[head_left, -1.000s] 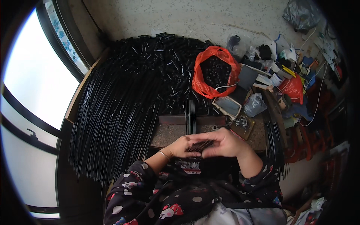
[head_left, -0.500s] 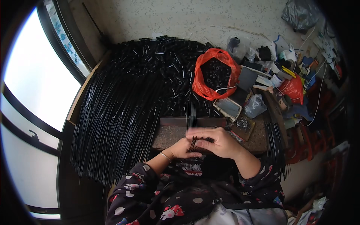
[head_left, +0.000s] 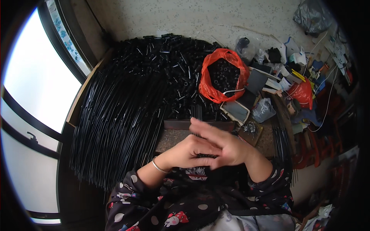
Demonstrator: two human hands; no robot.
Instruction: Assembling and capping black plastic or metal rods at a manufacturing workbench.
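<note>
From where I stand, the two hands meet over the near edge of the desk. The left hand is curled tight around thin dark rods, which show only in the gap between its fingers and sit at the center, where the hands meet. The right hand is stretched wide, its blurred fingers straight and pointing toward 11 o'clock, its palm side against the left's fingertips. A silvery bracelet circles the left wrist.

From the hands, a few slender black rods run toward 11 o'clock over a reddish-brown bar; I can't tell whether they join the gripped ones. A great sheaf of long black rods fans out between 9 and 10 o'clock, with a heap of short black tubes at 11. Just past 12 sits a red plastic bag with small dark pieces inside. A shallow tray lies at 1, a clear plastic bag at 2, and another rod bundle at 3.
</note>
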